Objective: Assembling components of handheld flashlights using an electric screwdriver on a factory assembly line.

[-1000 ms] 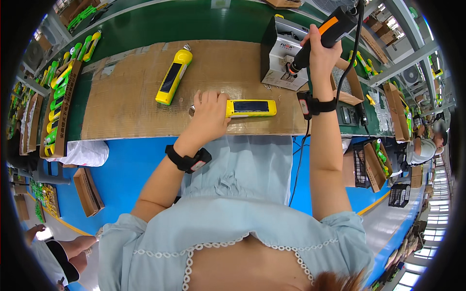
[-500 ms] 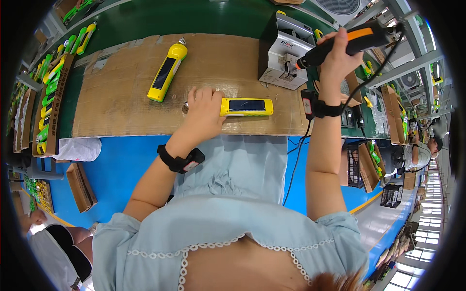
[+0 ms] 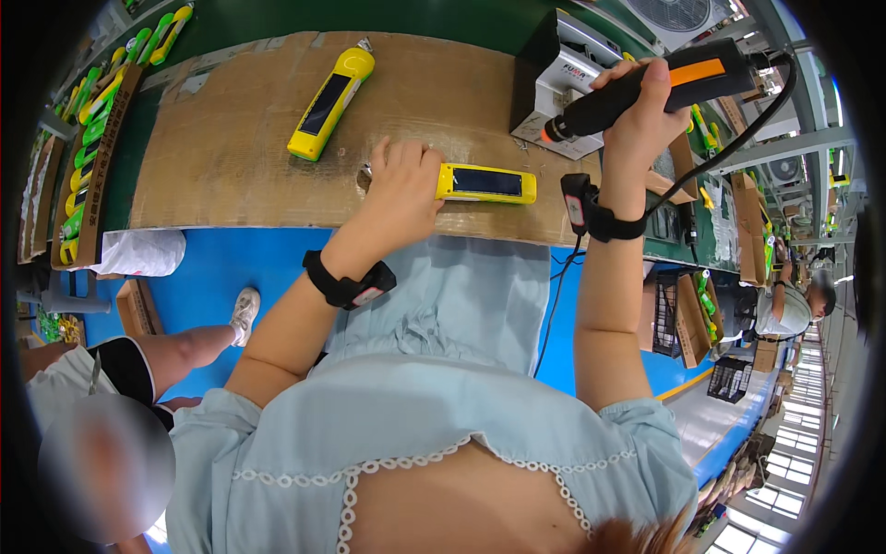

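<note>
Front-left of the grey machine point(image 3: 551, 85), our left hand point(image 3: 401, 180) clasps a yellow lamp point(image 3: 489, 184); our right hand point(image 3: 646, 131), wrapped around a black screwdriver point(image 3: 600, 113), partly blocks the machine. Farther left lie a second lamp point(image 3: 330, 106) and a lamp-filled carton point(image 3: 109, 157).

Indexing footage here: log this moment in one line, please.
left hand: holding yellow device | right hand: gripping black corded tool | nearby: second yellow device, cardboard sheet, grey box

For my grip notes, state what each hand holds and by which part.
The right hand holds a black power tool around its middle. The left hand covers the left end of a yellow device; whether it grips or presses is hidden.
</note>
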A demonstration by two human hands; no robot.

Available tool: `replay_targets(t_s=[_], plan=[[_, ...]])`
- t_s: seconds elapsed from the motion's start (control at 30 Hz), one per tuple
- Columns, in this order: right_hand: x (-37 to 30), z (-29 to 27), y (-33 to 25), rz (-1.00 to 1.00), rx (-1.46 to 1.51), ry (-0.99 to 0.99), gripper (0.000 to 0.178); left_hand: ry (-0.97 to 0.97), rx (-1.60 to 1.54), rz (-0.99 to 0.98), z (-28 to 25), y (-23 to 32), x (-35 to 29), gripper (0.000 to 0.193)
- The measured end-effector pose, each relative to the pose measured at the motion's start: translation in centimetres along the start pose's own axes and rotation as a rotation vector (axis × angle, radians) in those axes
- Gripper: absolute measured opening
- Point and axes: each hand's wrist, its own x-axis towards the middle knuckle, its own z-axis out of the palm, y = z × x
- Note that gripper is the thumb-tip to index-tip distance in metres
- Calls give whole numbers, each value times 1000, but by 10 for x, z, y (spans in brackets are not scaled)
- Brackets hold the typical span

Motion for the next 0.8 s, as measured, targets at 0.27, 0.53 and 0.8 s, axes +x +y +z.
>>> replay_targets(t_s=[0.27, 0.53, 0.8], plan=[[39, -29, 10, -75, -214, 231, 26, -17, -15, -35, -2, 1, -2, 46], [42, -25, 26, 21, -254, 17, 26, -40, -41, -22, -3, -3, -2, 46], [-31, 21, -5, 251, 159, -146, 44, 12, -37, 14, 0, 0, -2, 46]])
